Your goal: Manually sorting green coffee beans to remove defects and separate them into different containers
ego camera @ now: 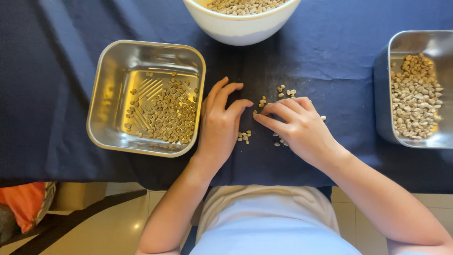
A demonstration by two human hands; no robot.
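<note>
Head view, looking straight down on a table covered with a dark blue cloth point(56, 94).

Left hand point(219, 125): palm down on the cloth, fingers curled loosely, holding nothing. A small cluster of pale beans lies just beside its fingertips.

Right hand point(297, 127): palm down, forefinger and thumb drawn together toward the left hand; whether a bean is pinched between them cannot be told. The two hands sit close, fingertips nearly meeting.

Loose beans point(285, 91): pale green-beige, scattered on the cloth between and just beyond both hands, some partly under the right hand.

Square steel tray point(106, 85): just left of the left hand, holding a thin layer of beans.

Second steel tray point(401, 45): well right of the right hand, filled deeper with beans.

White bowl point(240, 28): beyond both hands, heaped with beans.
</note>
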